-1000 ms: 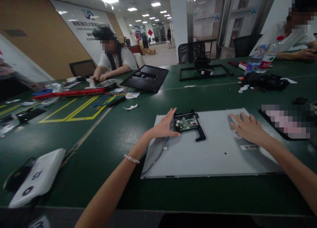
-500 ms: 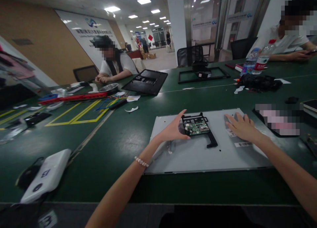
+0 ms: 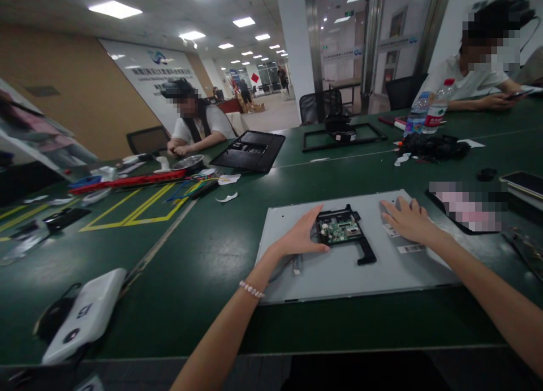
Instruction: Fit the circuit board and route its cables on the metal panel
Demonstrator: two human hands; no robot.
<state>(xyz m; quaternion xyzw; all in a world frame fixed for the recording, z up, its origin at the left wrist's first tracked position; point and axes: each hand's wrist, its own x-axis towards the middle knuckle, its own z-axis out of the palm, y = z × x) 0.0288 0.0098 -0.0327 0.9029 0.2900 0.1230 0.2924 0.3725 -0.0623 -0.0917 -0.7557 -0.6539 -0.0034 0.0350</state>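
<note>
A large pale grey metal panel (image 3: 339,283) lies flat on the green table in front of me. On its middle rests a black bracket (image 3: 367,250) bearing a green circuit board (image 3: 339,230). My left hand (image 3: 300,232) spans the bracket's left end, fingers at the far corner and thumb at the near one, gripping it. Thin cables (image 3: 296,263) lie below that hand. My right hand (image 3: 407,218) presses on the panel's right part with spread fingers, empty, beside a white label (image 3: 411,248).
Right of the panel lie a phone (image 3: 464,210) and a black mouse (image 3: 486,174). A black frame (image 3: 311,144), a black cover (image 3: 254,153) and two bottles (image 3: 436,111) stand farther back. A white device (image 3: 87,314) lies at left. Two people sit across the table.
The bracket with the circuit board sits lower and flatter on the panel, its far part moved towards me. My left hand stays around it; my right hand stays spread on the panel. The view has shifted slightly.
</note>
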